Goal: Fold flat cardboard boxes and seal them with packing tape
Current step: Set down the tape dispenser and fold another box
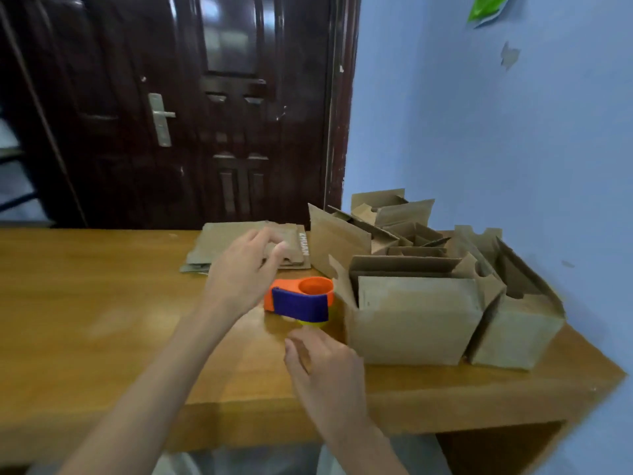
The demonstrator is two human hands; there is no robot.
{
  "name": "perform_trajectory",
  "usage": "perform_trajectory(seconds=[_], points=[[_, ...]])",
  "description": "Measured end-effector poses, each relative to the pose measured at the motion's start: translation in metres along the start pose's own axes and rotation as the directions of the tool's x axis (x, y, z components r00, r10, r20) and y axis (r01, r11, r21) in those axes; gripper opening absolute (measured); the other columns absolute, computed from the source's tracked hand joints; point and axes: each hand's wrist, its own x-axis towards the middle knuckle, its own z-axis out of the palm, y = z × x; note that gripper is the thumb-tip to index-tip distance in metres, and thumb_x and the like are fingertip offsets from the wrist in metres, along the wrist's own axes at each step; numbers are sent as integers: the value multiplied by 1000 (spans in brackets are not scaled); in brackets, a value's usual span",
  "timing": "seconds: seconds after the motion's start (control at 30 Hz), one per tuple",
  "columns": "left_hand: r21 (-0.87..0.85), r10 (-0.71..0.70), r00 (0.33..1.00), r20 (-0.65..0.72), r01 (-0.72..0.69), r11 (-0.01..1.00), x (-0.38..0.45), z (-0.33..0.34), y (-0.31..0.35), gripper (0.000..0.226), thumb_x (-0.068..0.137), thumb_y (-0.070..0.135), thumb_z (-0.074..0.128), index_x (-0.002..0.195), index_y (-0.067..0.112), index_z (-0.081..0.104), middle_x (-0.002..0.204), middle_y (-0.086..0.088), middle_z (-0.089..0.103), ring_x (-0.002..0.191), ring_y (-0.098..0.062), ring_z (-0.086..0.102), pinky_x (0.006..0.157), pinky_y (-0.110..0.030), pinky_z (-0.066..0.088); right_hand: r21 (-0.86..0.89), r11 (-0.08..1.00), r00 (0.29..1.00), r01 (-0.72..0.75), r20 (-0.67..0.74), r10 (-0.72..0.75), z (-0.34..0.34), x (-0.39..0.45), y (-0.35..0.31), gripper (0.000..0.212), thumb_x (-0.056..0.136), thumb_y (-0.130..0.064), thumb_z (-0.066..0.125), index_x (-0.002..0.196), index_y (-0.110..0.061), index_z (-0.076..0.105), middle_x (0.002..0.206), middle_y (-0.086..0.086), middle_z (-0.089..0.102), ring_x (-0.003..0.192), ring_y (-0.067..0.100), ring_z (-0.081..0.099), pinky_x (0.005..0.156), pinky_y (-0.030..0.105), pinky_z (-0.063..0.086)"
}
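Note:
A stack of flat cardboard boxes (219, 246) lies at the far middle of the wooden table (85, 303). My left hand (243, 272) hovers over the stack's near edge with loosely spread fingers and holds nothing. An orange and blue tape dispenser (301, 298) stands on the table just right of that hand. My right hand (325, 368) floats below the dispenser, fingers relaxed, empty. Several folded open-topped boxes (414, 320) stand to the right.
More folded boxes (513, 313) crowd the table's right end against the blue wall (496, 132). A dark wooden door (171, 108) stands behind the table. The table's front edge runs just below my right hand.

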Motion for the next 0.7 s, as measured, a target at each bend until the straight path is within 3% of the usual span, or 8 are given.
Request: perform_trajectory(seconds=[0.1, 0.23, 0.4, 0.57, 0.7], points=[[76, -95, 995, 34, 92, 993, -18, -17, -48, 33, 108, 47, 41, 119, 26, 64, 120, 6, 66, 109, -15, 62, 82, -35, 49, 18, 994, 994, 110, 3, -110, 18, 40, -32, 19, 101, -32, 63, 118, -29, 70, 107, -11, 76, 92, 5, 71, 77, 17, 58], [156, -205, 972, 113, 187, 970, -29, -21, -113, 34, 106, 48, 49, 129, 26, 63, 132, 5, 66, 122, -19, 61, 90, -37, 51, -83, 989, 982, 123, 152, -109, 61, 112, -48, 38, 105, -25, 60, 142, -24, 58, 135, -2, 66, 114, 12, 66, 92, 24, 57], [198, -298, 934, 198, 260, 945, -12, -6, -167, 43, 105, 42, 54, 144, 24, 52, 149, 2, 53, 131, -23, 55, 96, -38, 49, -280, 959, 888, 30, 448, 103, 121, 196, -33, 39, 104, -23, 55, 142, -14, 50, 143, 10, 52, 128, 27, 52, 100, 42, 53], [254, -404, 903, 148, 360, 898, 20, 20, -222, 56, 100, 37, 60, 151, 24, 42, 157, -5, 44, 132, -28, 54, 106, -43, 52, -364, 929, 846, 65, 515, 142, 163, 252, -8, 60, 100, -39, 62, 151, -14, 43, 151, 12, 46, 139, 32, 43, 110, 49, 45], [263, -443, 893, 79, 410, 873, 28, 43, -246, 68, 99, 39, 60, 158, 21, 31, 168, -11, 26, 148, -36, 38, 117, -48, 41, -371, 923, 808, 100, 572, 142, 192, 278, 8, 55, 94, -47, 62, 143, -25, 49, 140, 9, 58, 126, 33, 54, 99, 49, 46]])
